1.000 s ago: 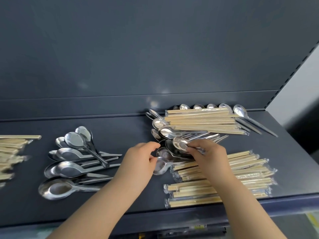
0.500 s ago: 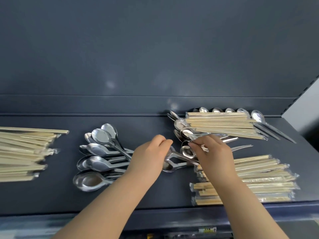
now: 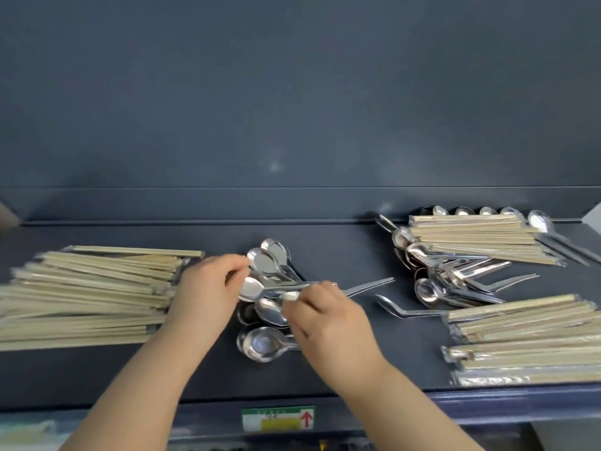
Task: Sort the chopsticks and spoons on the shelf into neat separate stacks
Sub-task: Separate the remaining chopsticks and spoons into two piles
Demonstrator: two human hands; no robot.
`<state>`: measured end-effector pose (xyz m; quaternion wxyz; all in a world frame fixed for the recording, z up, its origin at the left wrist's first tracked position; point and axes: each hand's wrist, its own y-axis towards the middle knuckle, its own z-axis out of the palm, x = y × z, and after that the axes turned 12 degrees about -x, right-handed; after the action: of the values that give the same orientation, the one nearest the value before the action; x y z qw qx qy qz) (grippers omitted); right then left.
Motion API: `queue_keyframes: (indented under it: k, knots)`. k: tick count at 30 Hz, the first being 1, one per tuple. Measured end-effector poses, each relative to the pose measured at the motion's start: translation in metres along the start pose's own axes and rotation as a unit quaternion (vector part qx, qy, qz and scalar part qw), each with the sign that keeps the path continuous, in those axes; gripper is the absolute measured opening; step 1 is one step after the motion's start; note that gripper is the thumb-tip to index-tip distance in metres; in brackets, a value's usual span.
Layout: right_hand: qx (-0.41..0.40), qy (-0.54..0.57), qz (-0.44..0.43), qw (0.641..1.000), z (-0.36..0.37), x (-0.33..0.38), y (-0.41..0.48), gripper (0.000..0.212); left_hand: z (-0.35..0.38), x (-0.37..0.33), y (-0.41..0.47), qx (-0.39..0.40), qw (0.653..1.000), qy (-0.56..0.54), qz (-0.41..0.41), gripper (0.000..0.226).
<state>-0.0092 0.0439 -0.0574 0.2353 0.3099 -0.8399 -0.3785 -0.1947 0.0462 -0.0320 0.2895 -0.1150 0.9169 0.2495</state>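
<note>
So the spoon (image 3: 253, 289) just left the mixed pile (image 3: 455, 275) and now hangs over the spoon stack (image 3: 260, 345), left hand (image 3: 205, 288) and right hand (image 3: 328, 320) both pinching it.

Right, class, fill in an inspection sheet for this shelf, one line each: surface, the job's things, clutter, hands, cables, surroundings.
Surface: dark shelf, flat.
Job's things: chopstick stack at the left; spoon pile in the middle; mixed heap of spoons and chopsticks at the back right; wrapped chopsticks at the front right; one loose spoon lying between the piles.
Clutter: nothing seen.
Hands: left hand holds the held spoon near its bowl, right hand holds its handle, above the spoon pile.
Cables: nothing seen.
Surroundings: dark back panel; label with a red arrow on the shelf's front edge.
</note>
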Motion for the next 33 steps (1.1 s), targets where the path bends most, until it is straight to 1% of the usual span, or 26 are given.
queue_keyframes:
  k: [1, 3, 4, 6, 7, 9, 11, 12, 15, 18, 20, 23, 26, 28, 31, 33]
  knots:
    - [0.025, -0.013, -0.004, 1.0, 0.01, 0.006, -0.004, 0.023, 0.002, 0.001, 0.001, 0.018, 1.0, -0.022, -0.01, 0.017]
    - [0.049, -0.031, 0.022, 0.998, 0.025, 0.013, -0.008, 0.028, 0.005, 0.002, 0.003, 0.038, 0.998, -0.051, -0.019, 0.02]
    - [0.047, -0.027, 0.042, 0.998, 0.031, 0.014, -0.009, 0.027, 0.005, 0.002, 0.004, 0.043, 0.997, -0.057, -0.018, 0.022]
    - [0.032, -0.007, 0.071, 0.997, 0.039, 0.016, -0.01, 0.011, 0.002, 0.004, 0.007, 0.051, 0.997, -0.056, -0.002, 0.025]
    - [0.03, 0.009, 0.088, 0.996, 0.04, 0.018, -0.01, 0.01, -0.001, 0.004, 0.008, 0.053, 0.997, -0.052, 0.01, 0.025]
    - [0.05, 0.056, 0.129, 0.989, 0.036, 0.021, -0.013, 0.029, -0.007, 0.003, 0.009, 0.051, 0.996, -0.047, 0.047, 0.026]
    - [0.068, 0.114, 0.18, 0.975, 0.025, 0.022, -0.017, 0.038, -0.01, 0.0, 0.008, 0.041, 0.994, -0.025, 0.095, 0.025]
    - [0.07, 0.138, 0.201, 0.967, 0.018, 0.021, -0.02, 0.04, -0.01, -0.004, 0.006, 0.036, 0.992, -0.009, 0.118, 0.024]
    - [0.06, 0.203, 0.234, 0.949, 0.002, 0.014, -0.027, 0.027, -0.009, -0.019, -0.002, 0.043, 0.986, -0.011, 0.161, 0.023]
    - [0.078, 0.237, 0.23, 0.941, -0.004, 0.003, -0.027, 0.018, -0.001, -0.037, -0.008, 0.043, 0.984, 0.005, 0.173, 0.021]
    - [0.061, 0.215, 0.227, 0.948, -0.011, -0.013, -0.027, 0.016, 0.006, -0.047, -0.01, 0.032, 0.979, 0.022, 0.202, 0.018]
    - [-0.001, 0.143, 0.249, 0.958, -0.038, -0.056, -0.025, 0.016, 0.023, -0.063, -0.016, 0.039, 0.97, 0.053, 0.233, 0.018]
    - [-0.025, 0.08, 0.297, 0.951, -0.079, -0.112, -0.023, 0.01, 0.047, -0.09, -0.028, 0.057, 0.967, 0.047, 0.242, 0.018]
    - [0.003, 0.04, 0.321, 0.946, -0.102, -0.149, -0.023, 0.014, 0.067, -0.116, -0.038, 0.089, 0.973, 0.055, 0.207, 0.022]
    - [0.106, -0.034, 0.34, 0.934, -0.122, -0.197, -0.029, 0.017, 0.098, -0.143, -0.047, 0.159, 0.968, 0.13, 0.147, 0.035]
    - [0.162, -0.054, 0.328, 0.929, -0.125, -0.219, -0.038, 0.019, 0.115, -0.152, -0.048, 0.186, 0.959, 0.18, 0.116, 0.039]
